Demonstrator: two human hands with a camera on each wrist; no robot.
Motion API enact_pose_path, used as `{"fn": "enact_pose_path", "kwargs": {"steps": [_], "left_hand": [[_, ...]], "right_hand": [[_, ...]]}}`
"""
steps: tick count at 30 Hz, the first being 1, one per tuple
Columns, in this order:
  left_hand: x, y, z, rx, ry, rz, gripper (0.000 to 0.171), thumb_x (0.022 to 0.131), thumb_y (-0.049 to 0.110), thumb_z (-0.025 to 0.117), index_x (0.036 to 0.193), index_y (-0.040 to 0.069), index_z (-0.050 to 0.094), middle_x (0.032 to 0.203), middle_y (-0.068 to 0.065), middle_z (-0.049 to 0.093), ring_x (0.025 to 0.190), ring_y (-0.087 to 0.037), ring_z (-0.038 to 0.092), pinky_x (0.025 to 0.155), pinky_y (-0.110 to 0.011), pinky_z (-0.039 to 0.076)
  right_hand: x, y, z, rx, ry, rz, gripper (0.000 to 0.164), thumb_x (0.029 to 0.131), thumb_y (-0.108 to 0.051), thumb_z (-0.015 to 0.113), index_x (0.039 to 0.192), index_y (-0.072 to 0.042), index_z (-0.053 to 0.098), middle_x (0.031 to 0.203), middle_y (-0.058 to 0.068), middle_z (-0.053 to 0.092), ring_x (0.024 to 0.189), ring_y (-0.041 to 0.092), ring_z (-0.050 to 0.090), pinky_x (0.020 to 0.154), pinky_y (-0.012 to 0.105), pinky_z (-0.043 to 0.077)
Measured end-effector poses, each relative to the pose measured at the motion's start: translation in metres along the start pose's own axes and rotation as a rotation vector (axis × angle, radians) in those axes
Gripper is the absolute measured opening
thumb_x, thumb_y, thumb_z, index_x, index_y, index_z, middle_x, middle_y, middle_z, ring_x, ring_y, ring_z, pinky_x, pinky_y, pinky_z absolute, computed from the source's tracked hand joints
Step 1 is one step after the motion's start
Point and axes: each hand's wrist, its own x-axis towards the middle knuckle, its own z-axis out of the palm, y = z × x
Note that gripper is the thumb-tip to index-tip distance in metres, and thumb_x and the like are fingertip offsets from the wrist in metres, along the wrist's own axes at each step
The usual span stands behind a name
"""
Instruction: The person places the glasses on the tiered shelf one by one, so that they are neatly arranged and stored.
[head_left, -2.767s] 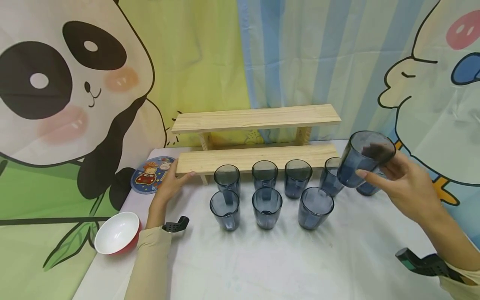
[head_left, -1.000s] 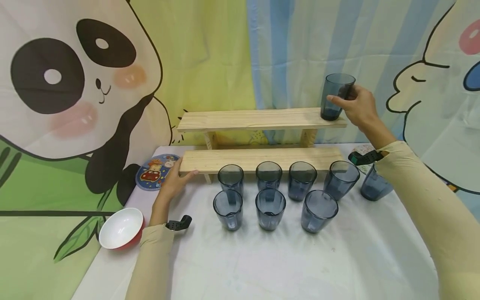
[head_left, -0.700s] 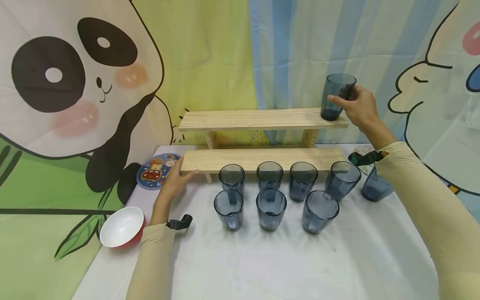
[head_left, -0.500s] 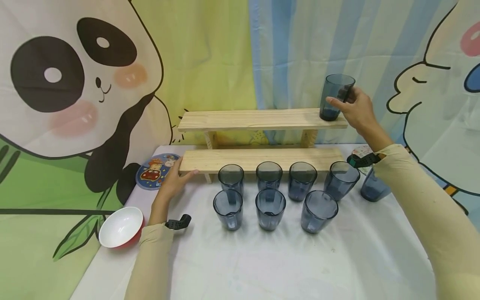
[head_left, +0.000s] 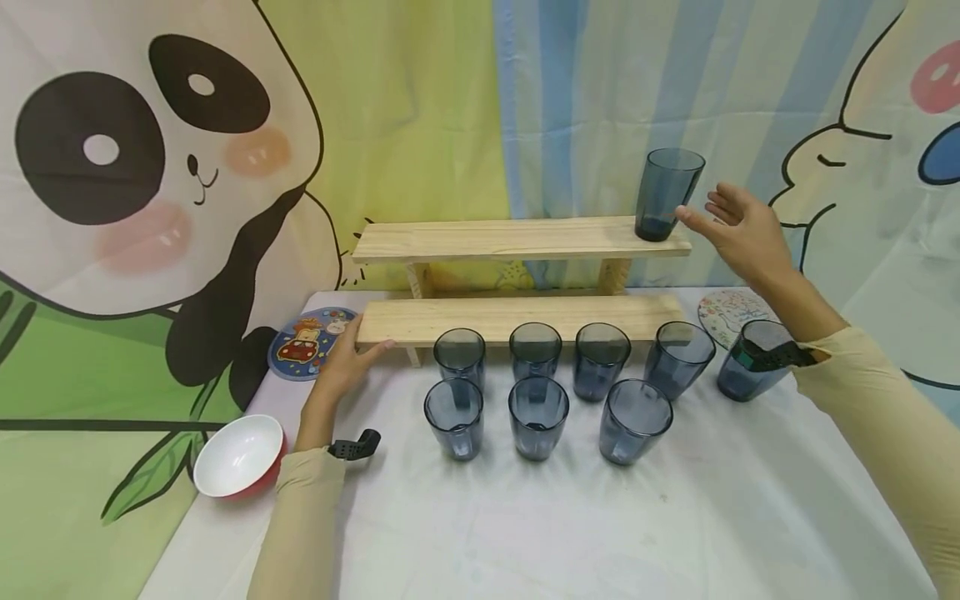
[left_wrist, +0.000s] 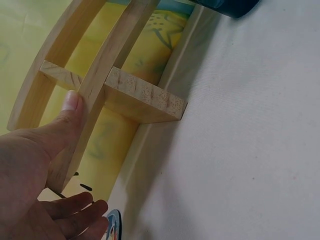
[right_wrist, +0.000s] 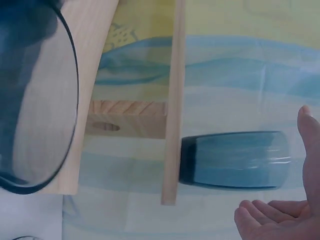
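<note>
A clear blue-grey glass point(head_left: 667, 195) stands upright at the right end of the upper board of a two-tier wooden shelf point(head_left: 495, 239). Just to its right is my right hand point(head_left: 742, 229), thumb and fingers spread apart. In the right wrist view a gap shows between the hand and the glass point(right_wrist: 235, 160). My left hand point(head_left: 344, 363) is at the left end of the lower board point(head_left: 517, 317). The left wrist view shows its thumb point(left_wrist: 71, 102) resting against the board's front edge, the other fingers loosely bent past the board's end.
Several matching glasses point(head_left: 537, 417) stand in two rows before the shelf, with another glass point(head_left: 750, 367) under the right wrist. A blue cartoon coaster point(head_left: 303, 346) and a white-and-red bowl point(head_left: 238, 454) lie left. A patterned round coaster point(head_left: 731, 315) lies right. Printed curtains hang close behind.
My right hand carried a glass from the right side up onto the upper board, then let go and drew back to the right. The left hand has stayed at the shelf's end.
</note>
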Motion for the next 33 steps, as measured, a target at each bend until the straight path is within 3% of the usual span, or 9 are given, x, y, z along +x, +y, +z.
{"fn": "enact_pose_path", "kwargs": {"steps": [3,6,10,16,19,22,27,29,33], "left_hand": [[0.001,0.0,-0.001,0.001,-0.004,0.002,0.094,0.103,0.041,0.069,0.169,0.003,0.013,0.171,-0.03,0.02,0.158,-0.05,0.02,0.128,-0.065,0.018],[0.0,0.001,-0.001,0.007,-0.006,0.003,0.094,0.103,0.041,0.069,0.169,0.004,0.012,0.172,-0.029,0.019,0.158,-0.05,0.02,0.128,-0.065,0.018],[0.001,0.001,-0.001,0.005,-0.012,-0.001,0.094,0.104,0.042,0.068,0.169,0.004,0.011,0.173,-0.028,0.017,0.159,-0.049,0.017,0.128,-0.065,0.016],[0.0,0.003,0.0,0.008,-0.014,-0.012,0.095,0.104,0.043,0.067,0.169,0.005,0.011,0.173,-0.028,0.017,0.159,-0.05,0.017,0.128,-0.066,0.015],[0.0,0.002,0.0,0.015,-0.008,-0.007,0.094,0.104,0.043,0.067,0.169,0.005,0.012,0.172,-0.029,0.019,0.158,-0.05,0.019,0.128,-0.066,0.017],[0.001,0.001,0.0,0.02,-0.007,-0.003,0.092,0.104,0.042,0.067,0.169,0.005,0.013,0.171,-0.03,0.02,0.158,-0.051,0.02,0.127,-0.066,0.017],[0.001,0.002,-0.001,0.023,-0.009,-0.004,0.093,0.104,0.042,0.066,0.169,0.004,0.012,0.171,-0.03,0.019,0.157,-0.052,0.019,0.127,-0.067,0.017],[0.0,0.002,-0.002,0.022,-0.011,-0.007,0.093,0.105,0.043,0.066,0.169,0.004,0.011,0.172,-0.03,0.018,0.158,-0.051,0.019,0.127,-0.066,0.017],[0.001,0.001,-0.001,0.015,-0.014,-0.005,0.093,0.105,0.042,0.066,0.169,0.004,0.011,0.172,-0.029,0.018,0.159,-0.049,0.018,0.128,-0.065,0.017]], "right_hand": [[-0.027,-0.001,-0.004,-0.04,-0.016,-0.029,0.089,0.103,-0.057,0.061,0.171,-0.019,0.017,0.174,0.012,0.026,0.159,0.035,0.029,0.127,0.057,0.029],[-0.062,0.003,-0.001,-0.073,-0.063,-0.037,0.082,0.105,-0.053,0.06,0.17,-0.019,0.022,0.171,0.012,0.034,0.154,0.034,0.039,0.121,0.031,0.041],[-0.111,0.008,0.012,-0.038,-0.12,-0.053,0.072,0.108,-0.039,0.062,0.168,-0.017,0.029,0.167,0.014,0.042,0.147,0.02,0.05,0.094,0.002,0.044],[-0.178,0.027,0.047,0.092,-0.189,-0.142,0.07,0.104,-0.013,0.069,0.166,-0.012,0.034,0.164,0.021,0.044,0.137,-0.012,0.046,0.103,0.005,0.043],[-0.196,0.04,0.064,0.128,-0.215,-0.159,0.079,0.1,-0.01,0.074,0.166,-0.008,0.031,0.165,0.023,0.041,0.139,-0.016,0.041,0.11,0.006,0.038],[-0.206,0.053,0.077,0.146,-0.228,-0.126,0.088,0.096,-0.013,0.08,0.166,-0.006,0.028,0.166,0.022,0.038,0.149,-0.005,0.039,0.113,0.005,0.034],[-0.213,0.068,0.094,0.151,-0.244,-0.03,0.096,0.091,-0.023,0.086,0.166,-0.006,0.029,0.168,0.022,0.034,0.155,0.043,0.032,0.111,0.002,0.032],[-0.214,0.073,0.099,0.151,-0.245,-0.007,0.096,0.089,-0.026,0.087,0.165,-0.006,0.031,0.167,0.023,0.034,0.154,0.049,0.031,0.109,0.002,0.033],[-0.215,0.078,0.108,0.162,-0.237,-0.009,0.093,0.088,-0.027,0.088,0.163,-0.009,0.036,0.165,0.022,0.038,0.153,0.047,0.035,0.108,0.002,0.034]]}}
